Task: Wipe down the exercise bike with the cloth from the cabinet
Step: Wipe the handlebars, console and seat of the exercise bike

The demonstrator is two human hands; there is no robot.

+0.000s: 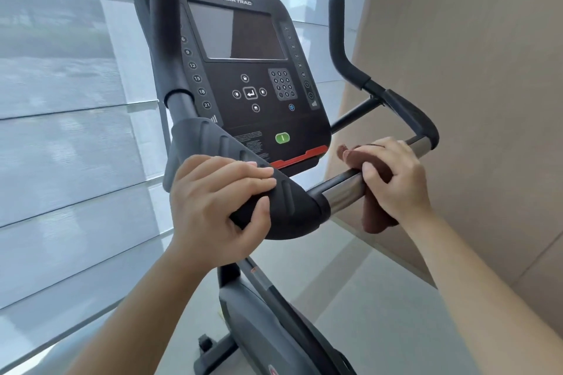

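The black exercise bike's console (243, 70) with its dark screen fills the upper middle of the view. My left hand (216, 210) grips the black padded centre of the handlebar (292, 210). My right hand (396, 179) is wrapped around the shiny metal bar (344, 192) to the right, pressing a brown cloth (376, 216) against it. The cloth hangs below the bar and peeks out above my fingers. A black curved grip (411, 119) rises beyond my right hand.
Pale window blinds (61, 131) run along the left, close behind the bike. A beige wall (472, 70) stands on the right. The bike's dark frame (268, 313) and base foot (213, 350) sit on a light tiled floor (365, 298) below.
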